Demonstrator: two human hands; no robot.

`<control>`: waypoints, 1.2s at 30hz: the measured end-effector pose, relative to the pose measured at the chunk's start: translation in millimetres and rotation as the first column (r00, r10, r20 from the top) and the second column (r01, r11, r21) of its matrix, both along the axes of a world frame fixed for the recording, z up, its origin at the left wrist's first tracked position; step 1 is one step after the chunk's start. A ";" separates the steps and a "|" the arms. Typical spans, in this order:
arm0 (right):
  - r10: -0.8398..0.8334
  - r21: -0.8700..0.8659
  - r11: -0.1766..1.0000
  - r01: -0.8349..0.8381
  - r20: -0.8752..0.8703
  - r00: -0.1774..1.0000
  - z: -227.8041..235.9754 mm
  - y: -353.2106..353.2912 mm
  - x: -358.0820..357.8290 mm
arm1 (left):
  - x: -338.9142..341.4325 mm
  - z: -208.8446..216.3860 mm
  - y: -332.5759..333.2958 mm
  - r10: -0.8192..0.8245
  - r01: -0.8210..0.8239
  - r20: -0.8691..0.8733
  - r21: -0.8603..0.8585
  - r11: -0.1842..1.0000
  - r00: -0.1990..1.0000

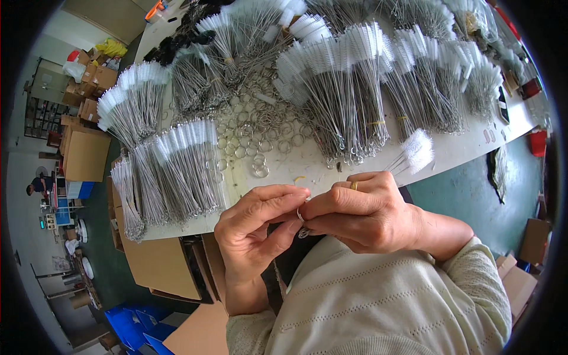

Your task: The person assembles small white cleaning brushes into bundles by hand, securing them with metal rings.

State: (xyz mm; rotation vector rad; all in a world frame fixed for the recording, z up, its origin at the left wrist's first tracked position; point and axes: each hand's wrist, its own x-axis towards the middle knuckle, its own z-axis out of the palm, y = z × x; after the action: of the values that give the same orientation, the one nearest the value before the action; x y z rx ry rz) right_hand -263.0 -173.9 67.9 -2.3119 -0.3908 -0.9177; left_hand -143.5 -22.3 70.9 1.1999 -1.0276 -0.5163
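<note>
My left hand [253,225] is closed in a pinch on a small metal split ring [299,214], its thumb and fingertips meeting my right fingertips in front of my body. My right hand [370,214], with a gold ring on one finger, is closed around a few thin wire-handled brushes [418,151]. Their white bristle heads stick out beyond the back of that hand, above the table's near edge. Twisted wire loops [304,233] show below the fingertips, beside the split ring. Fingers hide most of the handles, and whether the ring passes through the loops cannot be seen.
Loose metal rings [260,133] lie scattered over the middle of the white table [248,184]. Bundles of wire brushes [349,100] stand beyond my hands, with more bundles [177,171] at the left. Cardboard boxes [157,266] are below the table's left edge. Someone [38,184] is far left.
</note>
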 end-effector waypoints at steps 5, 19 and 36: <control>0.020 0.100 0.995 -0.017 -0.032 0.999 -3.5 -0.2 -2.1 | -10.2 2.9 -2.8 0.123 -0.126 0.090 0.028 0.992 0.988; 0.511 0.940 0.261 0.221 -0.328 0.794 -1.7 -11.3 11.7 | -5.6 -12.6 -10.3 0.205 -0.229 0.239 0.081 0.970 0.949; 0.525 0.793 0.524 0.310 -0.588 0.615 -1.7 -21.9 14.7 | 2.8 -13.7 -11.0 0.181 -0.204 0.186 0.112 0.973 0.966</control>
State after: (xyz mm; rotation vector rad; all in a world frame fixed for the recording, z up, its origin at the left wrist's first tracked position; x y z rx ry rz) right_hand -248.3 -195.7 66.3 -1.4336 0.2761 0.1443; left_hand -140.7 -33.3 57.1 1.4655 -1.0238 -0.3326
